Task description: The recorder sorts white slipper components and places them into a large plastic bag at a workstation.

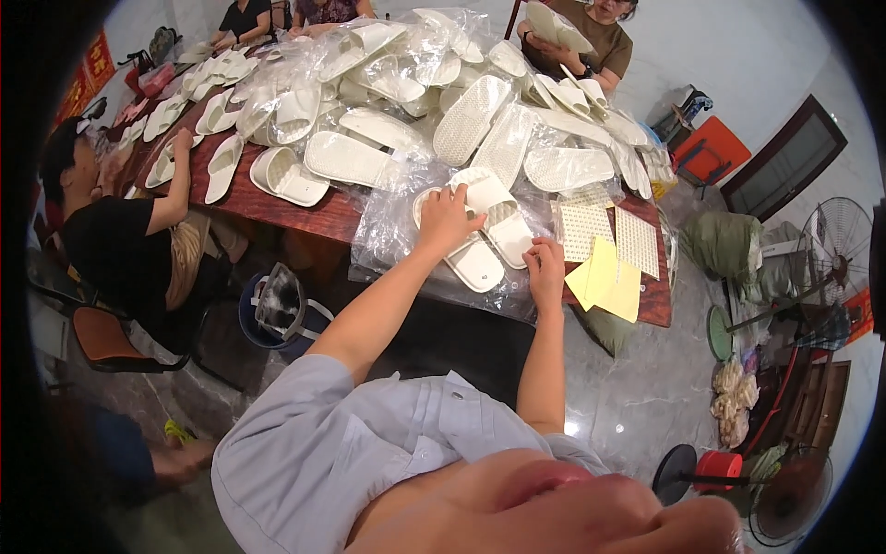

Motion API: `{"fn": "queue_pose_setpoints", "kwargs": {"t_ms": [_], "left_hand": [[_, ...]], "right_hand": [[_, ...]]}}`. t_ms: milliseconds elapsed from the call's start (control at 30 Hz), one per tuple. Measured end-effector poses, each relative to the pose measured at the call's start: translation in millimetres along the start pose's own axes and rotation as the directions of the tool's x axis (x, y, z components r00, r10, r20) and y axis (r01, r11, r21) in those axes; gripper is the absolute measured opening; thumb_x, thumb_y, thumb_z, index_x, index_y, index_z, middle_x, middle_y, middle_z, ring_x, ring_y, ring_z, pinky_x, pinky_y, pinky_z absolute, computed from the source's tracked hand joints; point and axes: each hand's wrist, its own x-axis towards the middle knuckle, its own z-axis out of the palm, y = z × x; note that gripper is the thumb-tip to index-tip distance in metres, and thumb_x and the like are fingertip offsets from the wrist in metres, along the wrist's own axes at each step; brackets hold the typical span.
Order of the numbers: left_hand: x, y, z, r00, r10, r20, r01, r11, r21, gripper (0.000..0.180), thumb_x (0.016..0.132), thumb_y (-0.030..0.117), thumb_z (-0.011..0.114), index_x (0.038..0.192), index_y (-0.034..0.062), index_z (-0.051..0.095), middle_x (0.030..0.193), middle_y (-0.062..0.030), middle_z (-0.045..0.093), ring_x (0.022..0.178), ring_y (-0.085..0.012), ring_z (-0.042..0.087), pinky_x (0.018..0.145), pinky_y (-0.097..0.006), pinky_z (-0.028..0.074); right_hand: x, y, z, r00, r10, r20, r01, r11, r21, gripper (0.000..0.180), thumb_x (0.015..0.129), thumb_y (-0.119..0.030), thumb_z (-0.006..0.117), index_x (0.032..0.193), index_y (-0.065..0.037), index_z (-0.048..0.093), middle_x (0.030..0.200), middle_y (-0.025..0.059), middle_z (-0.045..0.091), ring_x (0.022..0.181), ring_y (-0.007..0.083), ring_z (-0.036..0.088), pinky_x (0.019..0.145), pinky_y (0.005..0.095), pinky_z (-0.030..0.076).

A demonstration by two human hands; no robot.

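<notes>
A white slipper (494,214) at the near edge of the dark red table (277,208), lying on crinkled clear plastic bags (388,231) beside a second white slipper (472,263), sole side down. Left hand (446,219) laid flat over the pair, fingers spread — fingertips touching the strap of the upper slipper. Right hand (546,263) loosely curled just beside the slippers at the table edge; whether pinching plastic or simply resting, impossible to tell. Just right, two perforated white insole sheets (609,231) and yellow paper sheets (604,277) overhanging the edge. Farther back, a heap of white slippers (443,102) in bags across the tabletop. Other people seated around — one in a black shirt (115,254) at left, one in an olive shirt (600,42) at the far side holding a slipper. A standing fan (835,245) off at right.
</notes>
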Motion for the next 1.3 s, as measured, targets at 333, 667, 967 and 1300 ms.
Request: {"fn": "queue_pose_setpoints", "kwargs": {"t_ms": [333,667,967,1300], "left_hand": [[-1.1,-2.6,-3.4,0.999,0.006,-0.038,-0.005,1.0,0.008,0.067,0.076,0.045,0.073,0.127,0.0054,0.052,0.108,-0.019,0.062,0.104,-0.0376,0.056,0.088,-0.047,0.046],[2.2,-0.2,-6.0,0.999,0.004,0.043,-0.005,1.0,0.011,0.067,0.077,0.047,0.072,0.126,0.0063,0.051,0.113,-0.0184,0.06,0.107,-0.0358,0.054,0.089,-0.047,0.044],[0.4,0.8,-7.3,1.0,-0.003,0.023,0.003,1.0,0.006,0.066,0.077,0.045,0.073,0.126,0.0058,0.053,0.111,-0.0197,0.062,0.105,-0.0378,0.056,0.09,-0.045,0.046],[-0.3,0.3,-10.1,1.0,-0.015,0.022,0.015,1.0,-0.007,0.066,0.077,0.045,0.072,0.127,0.0055,0.053,0.112,-0.0194,0.062,0.105,-0.0377,0.056,0.09,-0.046,0.045]], "right_hand": [[2.6,-6.5,3.8,1.0,0.009,0.021,-0.008,0.999,-0.043,0.016,0.076,0.0,0.068,0.086,-0.001,0.055,0.106,0.0135,0.058,0.103,0.0329,0.053,0.087,0.0413,0.044],[6.2,-10.3,2.9,1.0,-0.023,-0.021,0.023,1.0,-0.021,0.019,0.076,-0.004,0.07,0.086,-0.002,0.055,0.105,0.0133,0.058,0.101,0.0332,0.052,0.087,0.0404,0.044],[2.3,-7.5,4.4,1.0,-0.021,0.0,0.021,0.993,-0.12,0.019,0.076,-0.006,0.07,0.087,-0.002,0.055,0.106,0.0135,0.057,0.102,0.0335,0.053,0.086,0.0411,0.045],[2.2,-12.1,2.7,0.999,-0.001,-0.037,-0.001,0.999,-0.042,0.017,0.076,-0.005,0.07,0.085,-0.001,0.056,0.105,0.0126,0.057,0.101,0.0323,0.052,0.085,0.0403,0.046]]}}
